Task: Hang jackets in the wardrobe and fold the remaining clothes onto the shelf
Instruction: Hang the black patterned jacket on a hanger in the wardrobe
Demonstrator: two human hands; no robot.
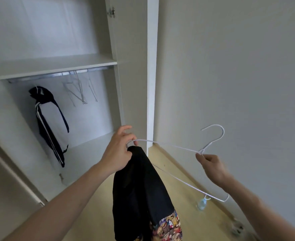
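Nearest, low in the centre of the frame, a black garment (143, 192) hangs down, with a colourful printed patch at its lower edge. Its top is bunched over one end of a white wire hanger (179, 182). The left hand (117, 150), at centre, has its fingers curled round the top of the garment and that end of the hanger. The right hand (211, 164), at right of centre, pinches the hanger at its twisted neck just below the hook; the hook points up toward the wall. The hanger lies tilted, its far shoulder dipping toward the lower right.

Beneath, the floor (186, 223) is pale wood. A small pale-blue object (202, 204) stands on it near the wall; what it is cannot be told.

Farther off, in the left half, the white wardrobe (132, 80) stands open. A dark jacket with white stripes (47, 122) hangs from the rail (39, 78) at left. Several bare wire hangers (79, 91) hang on the rail to its right. The shelf (56, 66) sits directly above the rail.
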